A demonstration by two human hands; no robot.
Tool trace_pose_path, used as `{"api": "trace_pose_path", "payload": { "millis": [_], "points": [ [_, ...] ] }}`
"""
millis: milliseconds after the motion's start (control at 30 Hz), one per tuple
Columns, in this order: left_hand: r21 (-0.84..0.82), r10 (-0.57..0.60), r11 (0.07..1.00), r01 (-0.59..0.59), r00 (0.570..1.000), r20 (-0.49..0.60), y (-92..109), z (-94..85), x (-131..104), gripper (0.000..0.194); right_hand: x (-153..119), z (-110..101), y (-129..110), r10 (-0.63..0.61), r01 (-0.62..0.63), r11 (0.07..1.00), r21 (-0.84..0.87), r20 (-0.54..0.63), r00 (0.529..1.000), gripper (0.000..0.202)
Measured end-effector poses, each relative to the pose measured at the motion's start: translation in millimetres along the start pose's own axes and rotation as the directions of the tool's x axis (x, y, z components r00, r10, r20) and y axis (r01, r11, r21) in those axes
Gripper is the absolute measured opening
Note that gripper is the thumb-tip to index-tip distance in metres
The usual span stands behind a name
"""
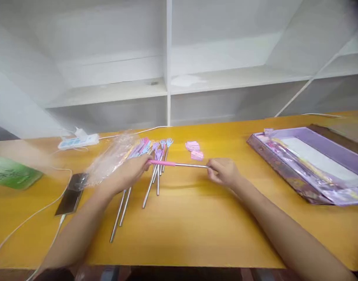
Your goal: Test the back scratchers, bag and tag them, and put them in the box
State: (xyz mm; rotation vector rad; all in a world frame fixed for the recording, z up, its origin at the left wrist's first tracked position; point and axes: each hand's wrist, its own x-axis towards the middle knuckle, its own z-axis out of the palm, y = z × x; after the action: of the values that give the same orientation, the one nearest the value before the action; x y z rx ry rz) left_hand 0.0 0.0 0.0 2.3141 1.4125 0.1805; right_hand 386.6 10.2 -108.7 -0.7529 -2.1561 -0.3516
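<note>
A back scratcher (175,164) with a pink grip and a thin metal rod lies level between my two hands, above the table. My left hand (134,168) is closed on its pink end, and the hand-shaped head cannot be made out there. With fingers pinched, my right hand (222,171) holds the tip of the metal rod. Beneath and beside my left hand lies a pile of back scratchers (150,192), with small hand-shaped heads in blue, purple, pink and yellow. Small pink cards (193,146) lie on the table just beyond the held rod.
On the right stands an open purple box (303,136) with wrapped back scratchers (301,166) inside. To the left are clear plastic bags (108,160), a phone (72,195) on a cable, a green packet (15,171) and a power strip (79,141). White shelves (219,82) rise behind.
</note>
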Motion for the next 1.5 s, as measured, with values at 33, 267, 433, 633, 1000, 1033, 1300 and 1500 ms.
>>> {"api": "trace_pose_path", "payload": {
  "millis": [33, 267, 433, 633, 1000, 1033, 1300, 1500],
  "points": [
    [-0.002, 0.003, 1.000, -0.003, 1.000, 0.000, 0, 0.0, -1, 0.032, 0, 1, 0, 0.004, -0.004, 1.000, 0.004, 0.003, 1.000, 0.014],
    [-0.009, 0.042, 0.999, -0.042, 0.999, 0.014, 5, -0.5, -3, 0.038, -2, 0, 3, -0.005, 0.004, 1.000, 0.017, 0.038, 0.999, 0.014],
    [-0.015, 0.073, 0.997, -0.073, 0.997, 0.039, 6, 8.4, -1, 0.044, -2, -1, 2, -0.027, 0.026, 1.000, 0.008, 0.054, 0.998, 0.015],
    [0.126, 0.173, 0.977, -0.171, 0.985, -0.005, -1, 30.7, 4, 0.038, 3, -5, -2, -0.053, 0.054, 0.998, -0.016, 0.048, 0.997, 0.014],
    [0.478, 0.603, 0.765, -0.431, 0.740, -0.298, -2, 50.9, 3, 0.027, 9, -13, -11, -0.123, 0.126, 0.990, -0.055, 0.061, 0.991, 0.015],
    [0.487, 0.612, 0.758, -0.434, 0.732, -0.301, -1, 50.0, 3, 0.027, 9, -13, -12, -0.127, 0.131, 0.989, -0.062, 0.062, 0.990, 0.015],
    [0.463, 0.649, 0.744, -0.482, 0.687, -0.327, 8, 64.9, 5, 0.031, 16, -13, -27, -0.168, 0.173, 0.983, -0.067, 0.075, 0.983, 0.015],
    [0.429, 0.623, 0.767, -0.478, 0.715, -0.317, 17, 85.9, 2, 0.030, 19, -6, -46, -0.170, 0.174, 0.984, -0.030, 0.090, 0.981, 0.013]
  ]
}}
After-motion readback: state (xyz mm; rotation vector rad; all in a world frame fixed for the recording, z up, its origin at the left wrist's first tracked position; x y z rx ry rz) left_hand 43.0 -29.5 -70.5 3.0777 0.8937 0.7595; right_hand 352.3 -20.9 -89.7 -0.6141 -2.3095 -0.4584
